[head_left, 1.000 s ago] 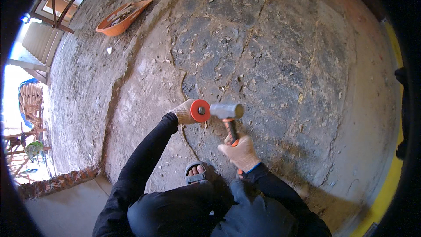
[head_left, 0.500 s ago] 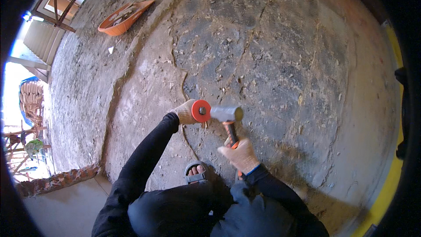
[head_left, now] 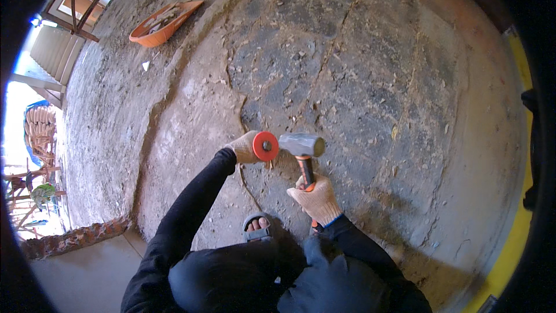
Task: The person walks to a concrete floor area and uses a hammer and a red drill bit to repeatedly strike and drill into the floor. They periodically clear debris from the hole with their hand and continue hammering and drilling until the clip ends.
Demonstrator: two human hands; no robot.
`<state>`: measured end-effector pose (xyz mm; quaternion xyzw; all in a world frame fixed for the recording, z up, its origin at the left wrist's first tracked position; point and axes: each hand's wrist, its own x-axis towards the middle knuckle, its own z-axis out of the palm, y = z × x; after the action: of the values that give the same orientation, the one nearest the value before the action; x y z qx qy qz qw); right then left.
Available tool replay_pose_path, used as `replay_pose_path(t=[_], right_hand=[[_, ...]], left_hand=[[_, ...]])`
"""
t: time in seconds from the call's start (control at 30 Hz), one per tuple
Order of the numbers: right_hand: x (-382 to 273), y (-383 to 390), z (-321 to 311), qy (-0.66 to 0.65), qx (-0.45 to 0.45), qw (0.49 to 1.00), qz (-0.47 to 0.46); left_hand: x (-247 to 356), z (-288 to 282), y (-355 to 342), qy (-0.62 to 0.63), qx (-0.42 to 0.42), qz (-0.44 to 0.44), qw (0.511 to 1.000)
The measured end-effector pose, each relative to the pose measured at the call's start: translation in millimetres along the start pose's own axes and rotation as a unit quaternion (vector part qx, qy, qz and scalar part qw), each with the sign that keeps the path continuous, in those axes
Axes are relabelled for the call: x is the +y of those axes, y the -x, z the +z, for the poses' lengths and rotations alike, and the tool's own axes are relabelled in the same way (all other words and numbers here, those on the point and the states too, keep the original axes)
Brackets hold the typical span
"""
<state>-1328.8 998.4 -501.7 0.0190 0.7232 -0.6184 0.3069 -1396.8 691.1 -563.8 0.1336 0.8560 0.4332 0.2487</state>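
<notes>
Around hammer (head_left: 303, 147) — right hand (head_left: 318, 198), clenched

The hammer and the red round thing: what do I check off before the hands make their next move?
1. Right hand wrapped around the hammer: ok.
2. Left hand holding the red-topped tool: ok.
3. Gloves on both hands: ok.
4. Hammer lined up with the metal knob: cannot tell, one view.
5. Toes covered: not ok, they show in the sandal.
6. Tool's tip on the floor: cannot tell, hidden.
</notes>
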Motion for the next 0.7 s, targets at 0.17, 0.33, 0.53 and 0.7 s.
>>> replay_pose_path(t=[0.17,0.33,0.53,0.7], right_hand=[[3,-11,19,-0.118,0.046,0.992,-0.028],[16,-11,13,0.078,-0.020,0.995,0.058],[15,-6,14,-0.088,0.088,0.986,-0.110],[14,-12,23,0.151,-0.032,0.986,0.058]], left_hand=[[-5,-2,-1,-0.028,0.012,0.004,1.000],[-2,-1,-6,-0.025,0.001,0.027,0.999],[2,-4,1,-0.020,0.006,-0.020,1.000],[5,-6,-5,-0.057,-0.018,0.028,0.998]])
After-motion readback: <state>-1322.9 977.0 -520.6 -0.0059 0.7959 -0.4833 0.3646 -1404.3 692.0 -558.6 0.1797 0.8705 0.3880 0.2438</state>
